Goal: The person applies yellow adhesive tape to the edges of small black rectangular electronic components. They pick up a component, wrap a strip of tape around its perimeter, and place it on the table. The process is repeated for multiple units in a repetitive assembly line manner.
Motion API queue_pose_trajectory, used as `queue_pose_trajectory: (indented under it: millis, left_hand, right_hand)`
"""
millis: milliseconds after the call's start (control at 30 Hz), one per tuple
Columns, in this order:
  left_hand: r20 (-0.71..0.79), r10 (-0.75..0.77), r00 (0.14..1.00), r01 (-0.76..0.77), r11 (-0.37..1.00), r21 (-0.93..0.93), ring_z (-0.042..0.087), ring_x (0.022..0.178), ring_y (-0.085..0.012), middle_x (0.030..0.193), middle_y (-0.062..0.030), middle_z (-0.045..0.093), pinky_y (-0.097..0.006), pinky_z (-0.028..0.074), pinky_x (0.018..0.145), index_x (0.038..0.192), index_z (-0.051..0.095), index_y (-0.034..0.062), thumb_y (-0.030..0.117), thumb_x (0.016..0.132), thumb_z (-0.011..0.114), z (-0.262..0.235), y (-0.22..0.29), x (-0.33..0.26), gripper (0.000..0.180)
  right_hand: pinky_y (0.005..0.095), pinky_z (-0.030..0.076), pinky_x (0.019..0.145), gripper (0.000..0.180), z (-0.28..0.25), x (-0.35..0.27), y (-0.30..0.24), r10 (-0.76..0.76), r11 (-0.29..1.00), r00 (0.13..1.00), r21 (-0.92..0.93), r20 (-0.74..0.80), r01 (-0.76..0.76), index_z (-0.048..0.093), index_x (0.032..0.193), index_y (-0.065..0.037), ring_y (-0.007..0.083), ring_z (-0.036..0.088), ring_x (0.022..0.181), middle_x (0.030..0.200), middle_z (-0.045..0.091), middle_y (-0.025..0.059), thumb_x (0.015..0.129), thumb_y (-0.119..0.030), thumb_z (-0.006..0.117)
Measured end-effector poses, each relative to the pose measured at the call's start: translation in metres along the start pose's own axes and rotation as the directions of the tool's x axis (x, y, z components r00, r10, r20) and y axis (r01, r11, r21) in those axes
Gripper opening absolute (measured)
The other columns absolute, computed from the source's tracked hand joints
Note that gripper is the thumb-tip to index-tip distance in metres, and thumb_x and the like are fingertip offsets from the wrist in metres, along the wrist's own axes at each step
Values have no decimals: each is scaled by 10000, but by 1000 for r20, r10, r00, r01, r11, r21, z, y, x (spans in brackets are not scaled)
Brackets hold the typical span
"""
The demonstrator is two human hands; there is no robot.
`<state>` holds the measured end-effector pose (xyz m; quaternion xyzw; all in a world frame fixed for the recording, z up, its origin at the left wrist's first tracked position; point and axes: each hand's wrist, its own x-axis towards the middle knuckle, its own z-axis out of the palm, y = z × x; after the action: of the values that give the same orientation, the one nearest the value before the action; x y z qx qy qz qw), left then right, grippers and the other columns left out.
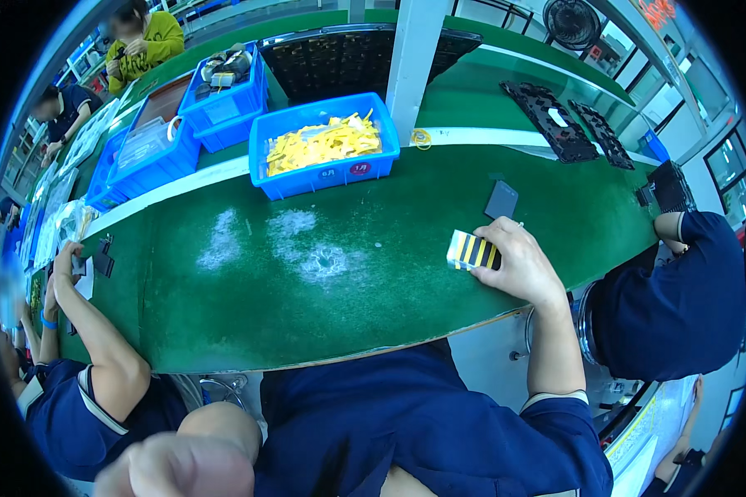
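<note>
At the right of the green table, my right hand point(518, 263) is closed around a small black-and-yellow striped block point(476, 251) with a pale end. Just beyond that hand a flat dark grey rectangular piece point(501, 200) lies on the tabletop. My left hand point(178, 465) is raised close to the camera at the lower left, off the table. It looks blurred, with its fingers partly cut off by the picture's edge, so its grip cannot be made out. Farther back stands a blue bin point(323, 182) full of yellow strips point(327, 142).
More blue bins point(153, 153) stand at the back left, beside a grey post point(414, 66). Black frame-like trays point(549, 120) lie at the back right. Co-workers sit close on both sides: a bent arm point(99, 315) at left, a dark blue shirt point(671, 298) at right.
</note>
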<state>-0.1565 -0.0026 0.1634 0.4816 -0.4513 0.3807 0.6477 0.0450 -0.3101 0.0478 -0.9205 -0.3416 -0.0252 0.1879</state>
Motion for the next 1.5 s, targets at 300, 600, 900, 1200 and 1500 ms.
queue_pose_trajectory:
  millis: [300,600,900,1200,1500]
  left_hand:
    - [-162,-680,715,673,607,423,592,944,-167,1046,-91,609,-296,470,795,1246,514,38,92,798,665,-17,-109,-51,475]
    - [120,-968,222,778,250,576,619,991,-237,1120,-165,623,-336,477,870,1352,411,26,224,689,776,-7,-161,-62,783]
    - [118,-978,172,887,206,413,586,792,-112,892,-65,661,-275,469,725,1389,366,40,74,742,740,-34,-164,-66,748]
    - [127,-990,58,956,92,279,571,723,-72,788,-30,623,-217,465,631,1408,337,48,17,761,713,-63,-166,-58,749]
    - [96,-995,15,992,28,125,547,700,-57,761,-3,606,-202,441,640,1371,410,48,39,764,717,-88,-163,-64,680]
  right_hand:
    - [403,476,793,509,6,2,-19,-80,994,992,61,-100,86,586,1099,19,332,583,845,899,559,147,633,-122,731]
    - [410,439,842,755,15,22,-87,-556,819,813,51,-170,571,414,1324,-18,296,549,878,935,532,122,630,-49,709]
    - [401,455,828,660,29,49,-84,-539,798,827,220,-158,562,535,1203,-41,300,556,936,1003,562,108,606,-134,799]
    - [412,449,896,669,27,67,-68,-444,829,887,315,-129,462,539,1173,-32,337,537,1079,1139,552,147,575,-151,816]
    - [334,527,721,633,43,87,-64,-363,783,932,542,-2,306,526,1223,-21,235,624,847,981,583,116,648,-55,789]
